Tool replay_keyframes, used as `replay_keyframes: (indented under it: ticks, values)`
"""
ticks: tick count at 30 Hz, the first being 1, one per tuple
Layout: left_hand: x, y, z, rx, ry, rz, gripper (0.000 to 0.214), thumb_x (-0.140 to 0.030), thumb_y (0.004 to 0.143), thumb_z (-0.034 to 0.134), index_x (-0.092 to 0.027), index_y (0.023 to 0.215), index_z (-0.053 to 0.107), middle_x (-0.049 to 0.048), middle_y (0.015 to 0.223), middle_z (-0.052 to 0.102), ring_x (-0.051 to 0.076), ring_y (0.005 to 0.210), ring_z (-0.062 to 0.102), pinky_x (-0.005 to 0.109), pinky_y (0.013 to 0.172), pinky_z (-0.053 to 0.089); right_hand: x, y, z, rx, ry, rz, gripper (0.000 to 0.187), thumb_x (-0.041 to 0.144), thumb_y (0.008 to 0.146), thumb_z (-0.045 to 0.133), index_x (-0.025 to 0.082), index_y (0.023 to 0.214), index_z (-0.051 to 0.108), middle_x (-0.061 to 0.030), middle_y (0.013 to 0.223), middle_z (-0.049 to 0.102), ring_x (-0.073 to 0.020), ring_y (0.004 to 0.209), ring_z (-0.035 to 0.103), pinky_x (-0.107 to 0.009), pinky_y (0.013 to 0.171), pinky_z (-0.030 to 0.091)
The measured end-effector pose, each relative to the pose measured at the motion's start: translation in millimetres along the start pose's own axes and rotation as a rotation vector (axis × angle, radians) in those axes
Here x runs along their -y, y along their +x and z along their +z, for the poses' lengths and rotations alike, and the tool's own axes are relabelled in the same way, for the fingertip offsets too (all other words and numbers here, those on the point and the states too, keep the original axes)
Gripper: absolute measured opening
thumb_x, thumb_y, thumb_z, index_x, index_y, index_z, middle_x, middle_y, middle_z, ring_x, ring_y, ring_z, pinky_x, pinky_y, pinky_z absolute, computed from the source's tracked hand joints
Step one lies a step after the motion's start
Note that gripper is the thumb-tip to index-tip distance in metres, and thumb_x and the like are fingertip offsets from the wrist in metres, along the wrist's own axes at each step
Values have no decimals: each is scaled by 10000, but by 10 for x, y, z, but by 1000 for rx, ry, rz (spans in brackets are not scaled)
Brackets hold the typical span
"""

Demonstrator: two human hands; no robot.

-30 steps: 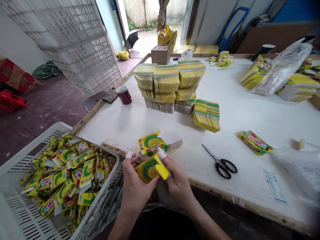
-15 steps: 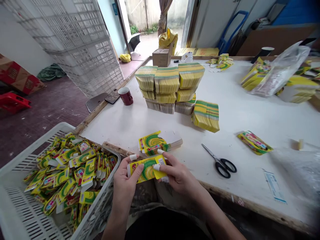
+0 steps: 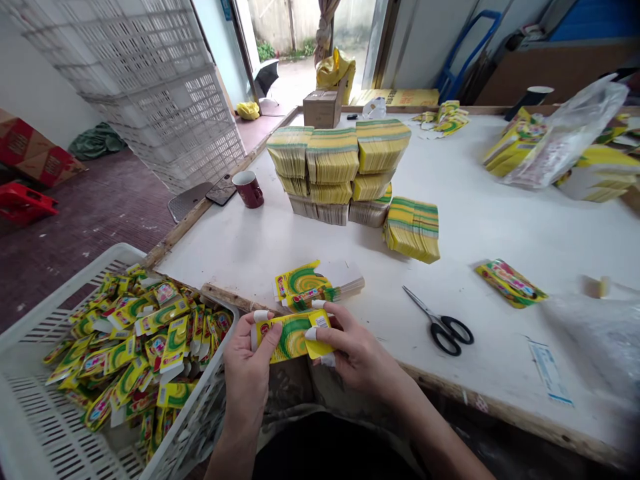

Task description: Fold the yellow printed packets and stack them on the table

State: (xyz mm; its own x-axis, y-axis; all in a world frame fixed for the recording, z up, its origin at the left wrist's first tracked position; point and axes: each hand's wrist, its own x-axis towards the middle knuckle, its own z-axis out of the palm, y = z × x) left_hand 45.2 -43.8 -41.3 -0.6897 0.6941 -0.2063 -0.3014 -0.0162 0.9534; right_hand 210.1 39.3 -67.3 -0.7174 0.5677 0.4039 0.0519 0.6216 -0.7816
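The yellow-green carton blank [image 3: 293, 335], tilted and half folded a second ago, has been brought level with its printed face up, so the work is judged to be at a flattening stage; it is held just over the near edge of the table [image 3: 500, 227]; its left end is pinched by the left hand [image 3: 247, 377] and its right end by the right hand [image 3: 357, 357] (fingertips taped), both closed on it; a small stack of blanks [image 3: 320, 283] lies just beyond; a white crate [image 3: 35, 407] stands off the near left corner.
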Motion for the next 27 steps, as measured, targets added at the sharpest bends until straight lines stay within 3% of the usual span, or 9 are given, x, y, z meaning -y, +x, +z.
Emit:
replay_keyframes:
  ticks: [5, 8, 10, 12, 14, 17, 20, 24, 27]
  values:
    - [4, 10, 26, -3, 19, 11, 308, -272, 695, 800, -171, 910, 604, -28, 746, 662, 100, 640, 641, 184, 614, 543, 38, -2, -44, 84, 49, 41, 304, 268, 893, 626, 209, 1187, 573, -180, 1442, 365, -275, 1264, 509, -401, 998, 486]
    - [-4, -36, 60, 21, 98, 53, 328, -310, 757, 753, -194, 1015, 587, -10, 838, 676, 119, 724, 667, 200, 667, 554, 86, -12, 83, -6, 83, 96, 332, 255, 951, 512, 202, 1272, 445, -184, 1544, 219, -288, 1452, 236, -469, 1116, 353]
    - [1, -92, 84, 15, 161, 90, 348, -339, 790, 721, -206, 1073, 569, 7, 918, 672, 136, 789, 673, 227, 713, 562, 112, -20, 195, -98, 100, 178, 427, 188, 970, 421, 212, 1380, 304, -172, 1573, 163, -262, 1479, 158, -499, 1150, 282]
    - [12, -151, 98, -13, 210, 126, 357, -357, 804, 703, -209, 1096, 561, 16, 965, 660, 147, 832, 670, 243, 749, 562, 126, -22, 278, -142, 157, 254, 579, 191, 964, 431, 218, 1469, 149, -173, 1571, 193, -255, 1469, 197, -504, 1156, 273]
    - [24, -196, 98, -18, 224, 128, 375, -371, 810, 694, -210, 1116, 550, 24, 976, 661, 155, 840, 673, 251, 756, 562, 126, -17, 308, -182, 292, 320, 682, 233, 956, 468, 223, 1506, 66, -173, 1537, 297, -256, 1415, 335, -464, 1109, 373]
    - [40, -233, 87, -2, 220, 107, 415, -389, 810, 691, -208, 1146, 527, 43, 994, 677, 178, 864, 684, 280, 778, 567, 114, 5, 271, -252, 480, 402, 583, 319, 963, 471, 206, 1492, 253, -141, 1388, 528, -249, 1224, 562, -392, 988, 499]
    - [63, -262, 86, 7, 218, 104, 417, -397, 811, 690, -211, 1145, 524, 51, 1034, 675, 200, 930, 680, 310, 831, 561, 114, 29, 227, -298, 438, 454, 416, 385, 981, 428, 188, 1325, 553, -90, 1150, 688, -233, 1020, 656, -359, 917, 530]
    - [110, -298, 91, 33, 211, 94, 399, -405, 829, 668, -221, 1149, 517, 45, 1040, 667, 198, 948, 668, 307, 830, 557, 133, 40, 258, -368, 292, 434, 403, 386, 992, 396, 178, 1250, 624, -61, 946, 724, -205, 805, 660, -318, 759, 555]
    - [88, -256, 17, 8, 279, 134, 380, -416, 828, 661, -226, 1131, 533, 34, 1012, 667, 188, 900, 666, 291, 799, 552, 136, 50, 282, -341, 241, 400, 386, 355, 993, 381, 175, 1225, 632, -62, 899, 720, -208, 783, 658, -310, 706, 554]
